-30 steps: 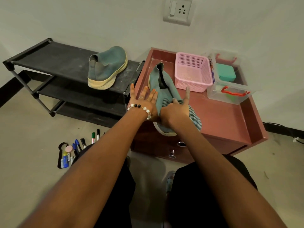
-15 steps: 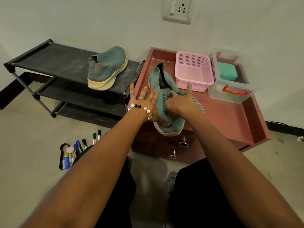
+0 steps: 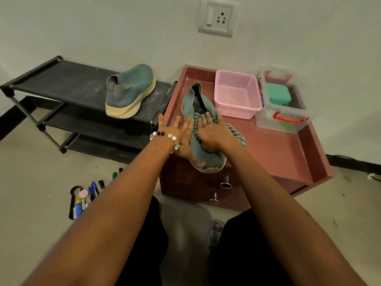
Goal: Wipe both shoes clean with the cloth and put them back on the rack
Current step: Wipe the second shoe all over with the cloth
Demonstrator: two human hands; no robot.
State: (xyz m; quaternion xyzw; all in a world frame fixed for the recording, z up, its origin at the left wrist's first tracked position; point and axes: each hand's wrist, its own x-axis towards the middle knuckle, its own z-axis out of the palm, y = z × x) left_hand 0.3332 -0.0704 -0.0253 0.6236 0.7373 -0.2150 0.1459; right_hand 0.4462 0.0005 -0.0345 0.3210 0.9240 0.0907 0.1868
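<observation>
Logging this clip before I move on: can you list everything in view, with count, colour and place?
Slip-on fabric shoes: 2, teal with cream soles; one on the rack's top shelf, one on the cabinet under the hands.
Striped cloth: 1, grey-teal, on the cabinet shoe.
Metal-frame shoe rack: 1, black, left by the wall.
Wooden drawer cabinet: 1, reddish-brown, centre-right.
Plastic mesh basket: 1, pink, on the cabinet.
Clear plastic box: 1, red handles, right of the basket.
Marker pens: several, mixed colours, on the floor.
Wall socket: 1, white.
Hands: left hand flat against the shoe; right hand pressing the cloth.
</observation>
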